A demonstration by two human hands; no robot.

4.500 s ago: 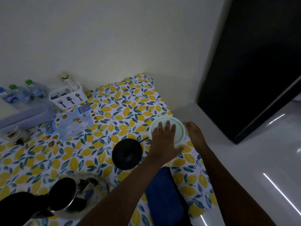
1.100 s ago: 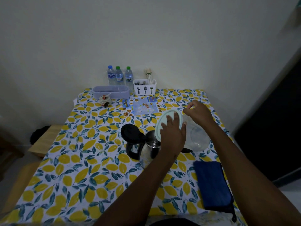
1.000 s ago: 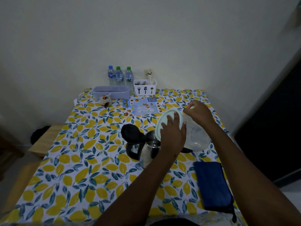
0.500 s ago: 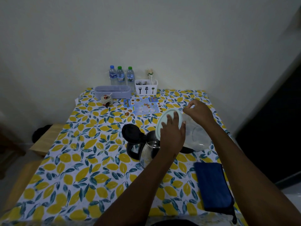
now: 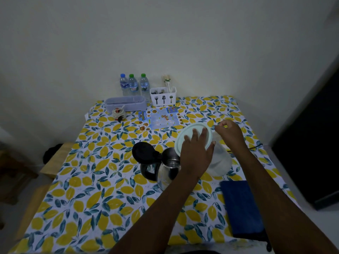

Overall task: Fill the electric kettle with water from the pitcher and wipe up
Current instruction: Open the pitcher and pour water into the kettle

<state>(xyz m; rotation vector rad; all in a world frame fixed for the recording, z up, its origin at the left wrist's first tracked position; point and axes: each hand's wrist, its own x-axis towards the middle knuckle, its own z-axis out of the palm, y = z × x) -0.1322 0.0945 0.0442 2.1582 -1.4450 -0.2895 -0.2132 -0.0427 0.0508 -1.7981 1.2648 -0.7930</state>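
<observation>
A clear pitcher (image 5: pixel 221 163) with a pale green lid (image 5: pixel 189 132) is tipped to the left, its mouth over the open steel kettle (image 5: pixel 168 168). My left hand (image 5: pixel 197 153) lies flat on the lid and holds it in place. My right hand (image 5: pixel 229 133) grips the pitcher's handle at its far side. The kettle's black lid (image 5: pixel 143 153) stands flipped open to the left. Whether water is flowing is hidden by my left hand. A folded blue cloth (image 5: pixel 241 206) lies on the table to the right of my arms.
The table has a lemon-print cover (image 5: pixel 88 189). At its far edge stand three water bottles (image 5: pixel 133 86), a white cutlery holder (image 5: pixel 163 97), a lilac box (image 5: pixel 125 105) and a small jar (image 5: pixel 119 114). A leaflet (image 5: pixel 159 120) lies behind the kettle. A black cord (image 5: pixel 255 146) runs right.
Earlier the pitcher stood upright near the table's right corner with my left hand on its lid. It now hangs tipped over the kettle; in the last second it hardly moved.
</observation>
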